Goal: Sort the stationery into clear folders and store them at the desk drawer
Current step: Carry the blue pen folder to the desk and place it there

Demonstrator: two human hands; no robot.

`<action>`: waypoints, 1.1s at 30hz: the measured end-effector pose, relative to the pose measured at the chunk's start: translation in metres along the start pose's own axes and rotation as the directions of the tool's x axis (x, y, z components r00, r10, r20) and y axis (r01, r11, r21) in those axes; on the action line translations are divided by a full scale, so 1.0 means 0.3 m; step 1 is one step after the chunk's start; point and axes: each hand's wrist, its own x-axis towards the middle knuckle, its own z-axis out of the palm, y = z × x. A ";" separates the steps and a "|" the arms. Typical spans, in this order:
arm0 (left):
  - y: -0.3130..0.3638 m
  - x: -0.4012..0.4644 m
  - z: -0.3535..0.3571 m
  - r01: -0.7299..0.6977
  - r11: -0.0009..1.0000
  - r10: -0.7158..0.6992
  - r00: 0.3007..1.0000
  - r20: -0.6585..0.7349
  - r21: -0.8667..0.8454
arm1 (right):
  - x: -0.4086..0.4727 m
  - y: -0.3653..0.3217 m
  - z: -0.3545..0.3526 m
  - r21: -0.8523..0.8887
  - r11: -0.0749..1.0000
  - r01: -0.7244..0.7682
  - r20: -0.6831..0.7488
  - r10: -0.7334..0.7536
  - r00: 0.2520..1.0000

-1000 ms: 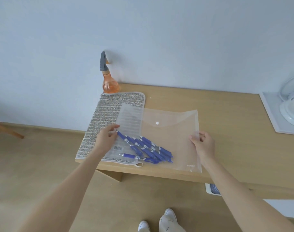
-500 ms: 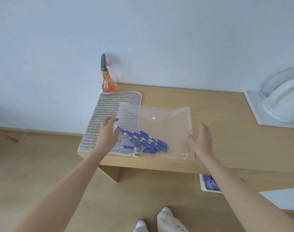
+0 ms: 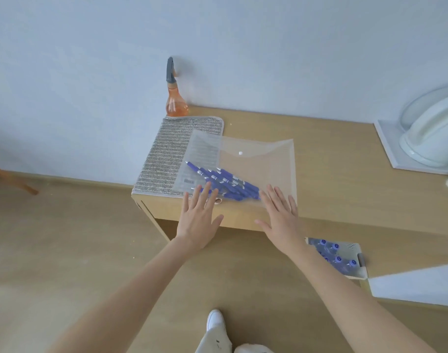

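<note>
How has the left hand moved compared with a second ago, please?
Yes: the left hand let go of the folder's left edge and drew back to the desk's front edge.

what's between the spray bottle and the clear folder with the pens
In the head view, a grey striped mat lies between the spray bottle and the clear folder; the folder's left part overlaps it.

Wood desk [image 3: 345, 189] w/ striped mat [image 3: 166, 154], clear folder [image 3: 263, 169], spray bottle [image 3: 175, 103], white fan [image 3: 431, 138].
</note>
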 end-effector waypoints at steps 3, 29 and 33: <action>0.005 -0.077 0.035 0.040 0.998 -0.039 0.999 0.020 -0.048 | -0.069 -0.008 0.026 -0.009 0.999 0.045 0.016 -0.045 0.999; 0.031 0.046 0.511 0.369 -0.592 -0.298 0.725 0.620 -0.716 | -0.165 0.124 0.450 0.557 -0.798 -0.230 0.742 0.354 0.570; 0.006 0.100 0.575 0.316 -0.707 -0.254 0.721 0.645 -0.632 | -0.131 0.131 0.521 0.495 -0.860 -0.128 0.734 0.335 0.591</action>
